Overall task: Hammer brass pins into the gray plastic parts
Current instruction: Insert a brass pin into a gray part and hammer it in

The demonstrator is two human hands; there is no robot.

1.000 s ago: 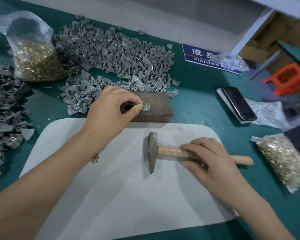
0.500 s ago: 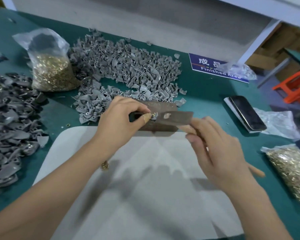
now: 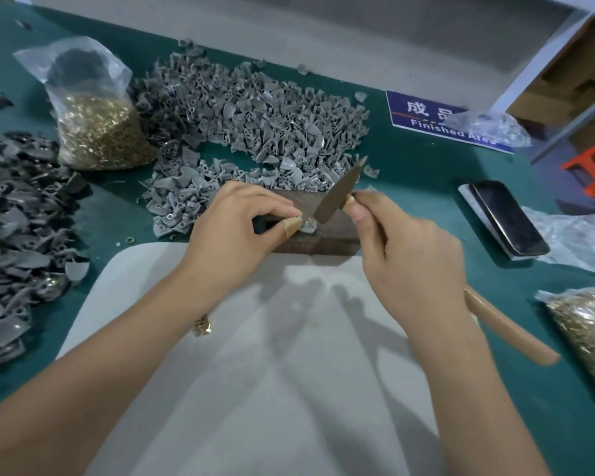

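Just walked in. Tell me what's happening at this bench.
A person is hammering brass pins into gray plastic parts. The left hand pinches one gray part with a brass pin on the dark block. The right hand grips the hammer, its head at the pin. Unworked parts lie piled behind.

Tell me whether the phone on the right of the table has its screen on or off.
Off. The phone lies face up on the green table and its screen is plain black, showing only a dull reflection.

Green table (image 3: 409, 173) carries white mat (image 3: 255, 389), gray parts (image 3: 255, 121), pin bags (image 3: 97, 132), phone (image 3: 509, 218)
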